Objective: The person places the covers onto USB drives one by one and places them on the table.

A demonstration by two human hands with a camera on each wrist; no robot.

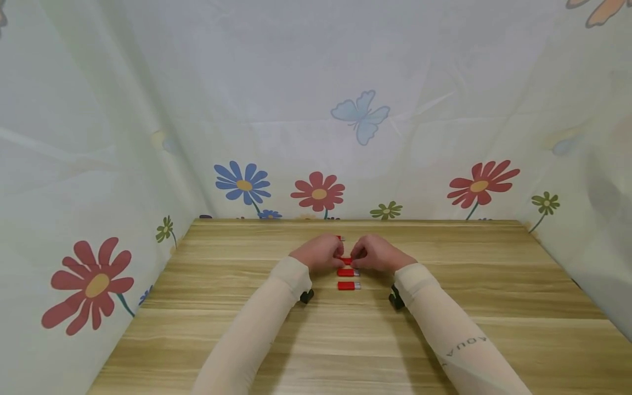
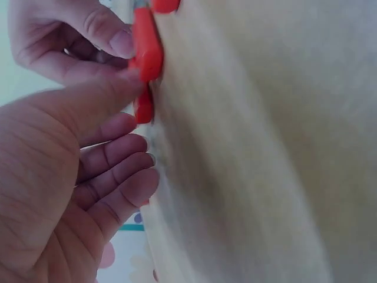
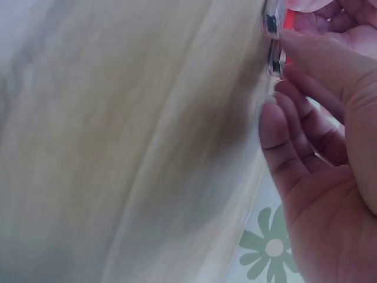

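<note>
Jointly, left hand (image 1: pixel 320 253) and right hand (image 1: pixel 381 253) pinch one red stick (image 1: pixel 347 261).
Two silver-tipped sticks (image 1: pixel 346 272) lie nearer on the surface (image 1: pixel 345 345); a fourth stick (image 1: pixel 339 238) lies beyond.

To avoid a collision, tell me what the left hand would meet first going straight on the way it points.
The left hand would likely meet the right hand, just across the small red item that both appear to pinch, though exact contact is unclear.
</note>
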